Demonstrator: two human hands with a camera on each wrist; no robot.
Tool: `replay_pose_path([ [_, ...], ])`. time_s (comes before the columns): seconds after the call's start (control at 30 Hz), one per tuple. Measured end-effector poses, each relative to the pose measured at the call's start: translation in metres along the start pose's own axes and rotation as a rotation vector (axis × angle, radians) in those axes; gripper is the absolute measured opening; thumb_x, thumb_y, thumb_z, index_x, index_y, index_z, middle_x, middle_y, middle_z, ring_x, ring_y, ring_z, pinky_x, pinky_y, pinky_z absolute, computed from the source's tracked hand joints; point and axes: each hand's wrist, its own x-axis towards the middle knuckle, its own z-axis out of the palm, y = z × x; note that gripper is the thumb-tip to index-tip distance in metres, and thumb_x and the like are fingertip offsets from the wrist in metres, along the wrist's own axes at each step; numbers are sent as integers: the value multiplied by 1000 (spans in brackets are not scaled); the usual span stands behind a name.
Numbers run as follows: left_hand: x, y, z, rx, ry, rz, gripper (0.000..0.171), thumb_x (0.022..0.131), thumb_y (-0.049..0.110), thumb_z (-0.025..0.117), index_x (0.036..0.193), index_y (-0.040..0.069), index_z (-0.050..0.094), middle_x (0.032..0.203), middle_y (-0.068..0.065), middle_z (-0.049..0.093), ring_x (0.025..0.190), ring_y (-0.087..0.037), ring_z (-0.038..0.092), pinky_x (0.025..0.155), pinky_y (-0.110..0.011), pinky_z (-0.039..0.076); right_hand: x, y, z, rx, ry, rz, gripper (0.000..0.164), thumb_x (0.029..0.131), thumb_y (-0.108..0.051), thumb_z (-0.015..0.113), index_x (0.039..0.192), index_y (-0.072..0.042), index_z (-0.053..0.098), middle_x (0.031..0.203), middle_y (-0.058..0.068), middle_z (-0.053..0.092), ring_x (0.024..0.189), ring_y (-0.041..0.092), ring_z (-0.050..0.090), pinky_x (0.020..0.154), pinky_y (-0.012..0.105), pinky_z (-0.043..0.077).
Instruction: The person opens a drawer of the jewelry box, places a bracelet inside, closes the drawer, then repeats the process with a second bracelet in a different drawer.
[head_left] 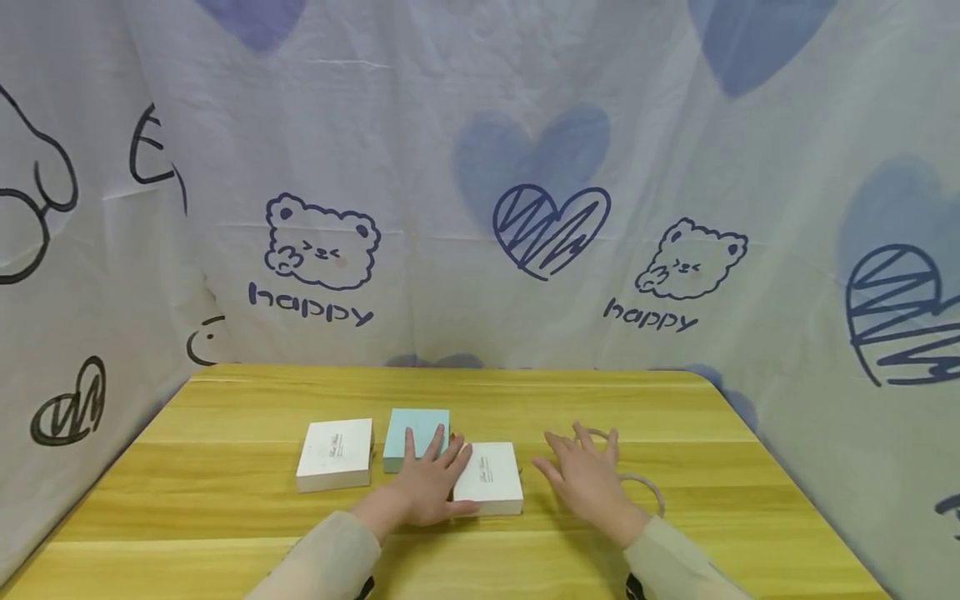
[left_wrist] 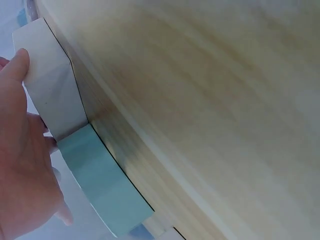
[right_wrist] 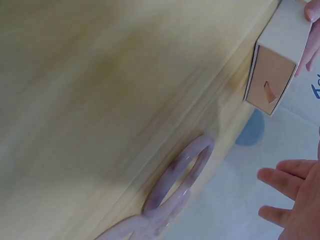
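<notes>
My left hand, fingers straight and spread, lies over the gap between a teal box and a white box. Its thumb touches the white box's near edge, and its fingertips overlap the teal box in the head view. A tan inner drawer with a small pull tab shows in that white box's end. My right hand hovers to the right with fingers spread and nothing held. Close by it lie pale purple bangles, overlapping on the table and partly hidden by the hand in the head view.
Another white box with printed lettering stands left of the teal one. All rest on a wood-grain table. A white cloth printed with hearts and bears hangs behind the table and along both sides.
</notes>
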Motion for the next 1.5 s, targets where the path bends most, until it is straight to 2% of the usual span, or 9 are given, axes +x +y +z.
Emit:
replay_pose_path([
  [0.2,-5,9,-6,14,-30,10,83,89,65,37,150,10,21,156,-13,19,144,-38,6,107,-72,-1,7,-10,0,7,-24,4,35,93,-36,53,112,-10,67,110,4,70,125,36,49,102,77,7],
  [0.37,-8,17,-5,24,-37,20,84,90,64,36,149,6,21,156,-16,16,145,-34,8,110,-67,1,6,-17,4,15,-31,-51,20,88,-26,63,96,-12,73,94,2,74,115,36,57,102,75,14],
  [0.6,-9,21,0,99,-15,57,83,93,62,32,147,0,23,155,-20,17,145,-34,13,116,-56,9,4,-21,11,29,-45,-89,10,83,-17,69,90,-12,75,89,4,74,97,28,64,106,65,25],
  [0.83,-12,20,4,76,-33,81,80,95,57,33,146,-4,22,154,-23,15,144,-36,12,118,-48,12,7,-25,17,130,-66,-95,7,78,-6,71,83,-10,75,82,4,74,81,23,69,104,62,32],
  [0.97,-11,20,4,47,-43,87,80,95,56,34,147,-4,20,155,-23,14,144,-36,11,119,-46,12,8,-27,19,174,-66,-62,14,75,1,68,79,-10,75,75,2,73,75,21,68,101,63,33],
  [1.07,-12,20,4,38,-43,101,80,96,56,34,148,-3,18,155,-22,13,144,-35,10,119,-46,12,8,-29,20,179,-67,-38,19,72,4,65,78,-11,75,73,1,72,73,19,67,100,64,34],
  [1.27,-15,19,0,26,-43,128,77,97,53,33,148,-3,18,155,-22,12,144,-35,12,118,-45,15,9,-33,18,160,-65,-4,14,75,0,68,74,-12,75,72,1,72,72,19,67,97,64,36],
  [1.5,-16,17,-3,45,-43,136,78,96,55,32,148,-2,19,155,-21,14,145,-32,14,119,-43,15,8,-37,17,99,-52,4,19,72,1,67,61,-14,71,62,-4,67,64,14,60,95,61,38],
])
